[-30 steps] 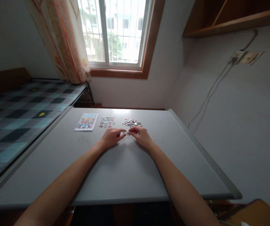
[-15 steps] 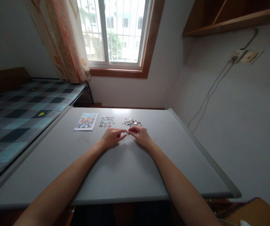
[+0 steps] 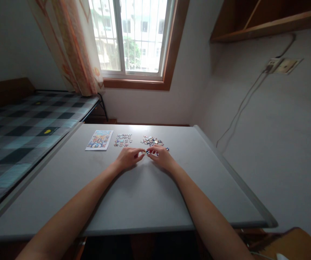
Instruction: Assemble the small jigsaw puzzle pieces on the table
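Observation:
My left hand and my right hand meet fingertip to fingertip over the middle of the table. Small jigsaw puzzle pieces sit between them, pinched by the thumb and fingers of both hands; how many there are I cannot tell. Just beyond my right hand lies a loose heap of puzzle pieces. Past my left hand, more puzzle pieces are spread in rough rows. A colourful picture sheet lies flat to the left of those rows.
The white table has a raised grey edge. On the left stands a bed with a checked cover. A window is ahead, and a cord hangs down the right wall. A wooden seat shows at lower right.
My right fingers have shifted slightly and parted a little, showing more of the pieces between and behind them. My left hand has stayed nearly in place.

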A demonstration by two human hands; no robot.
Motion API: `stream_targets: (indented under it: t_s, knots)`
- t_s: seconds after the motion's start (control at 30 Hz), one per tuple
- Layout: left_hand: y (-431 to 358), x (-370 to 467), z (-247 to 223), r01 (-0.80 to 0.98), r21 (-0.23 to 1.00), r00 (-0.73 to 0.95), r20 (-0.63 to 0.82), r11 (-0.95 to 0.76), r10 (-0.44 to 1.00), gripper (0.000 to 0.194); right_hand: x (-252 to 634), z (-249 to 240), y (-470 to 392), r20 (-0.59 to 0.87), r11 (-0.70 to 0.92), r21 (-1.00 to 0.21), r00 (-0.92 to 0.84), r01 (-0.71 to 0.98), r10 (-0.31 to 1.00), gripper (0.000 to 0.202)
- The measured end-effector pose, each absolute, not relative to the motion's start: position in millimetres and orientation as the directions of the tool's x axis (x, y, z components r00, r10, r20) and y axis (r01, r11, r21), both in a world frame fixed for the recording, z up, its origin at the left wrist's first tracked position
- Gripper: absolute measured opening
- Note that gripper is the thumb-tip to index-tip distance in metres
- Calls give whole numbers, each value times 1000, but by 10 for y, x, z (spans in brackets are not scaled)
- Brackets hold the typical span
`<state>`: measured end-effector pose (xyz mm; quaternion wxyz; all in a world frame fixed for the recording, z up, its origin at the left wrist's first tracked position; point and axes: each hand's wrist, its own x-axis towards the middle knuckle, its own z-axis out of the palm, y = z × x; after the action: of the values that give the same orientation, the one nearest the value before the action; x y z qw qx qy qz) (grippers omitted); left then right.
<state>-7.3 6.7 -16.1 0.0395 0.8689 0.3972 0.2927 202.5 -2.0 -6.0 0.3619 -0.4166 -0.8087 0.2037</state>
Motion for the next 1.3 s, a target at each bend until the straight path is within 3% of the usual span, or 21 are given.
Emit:
stream_targets:
  t_s: [1.3]
  knots:
    - [64, -71, -169, 647, 241, 551, 508, -724, 662, 25, 1998, -58, -38, 442, 609, -600, -420, 518, 793, 9]
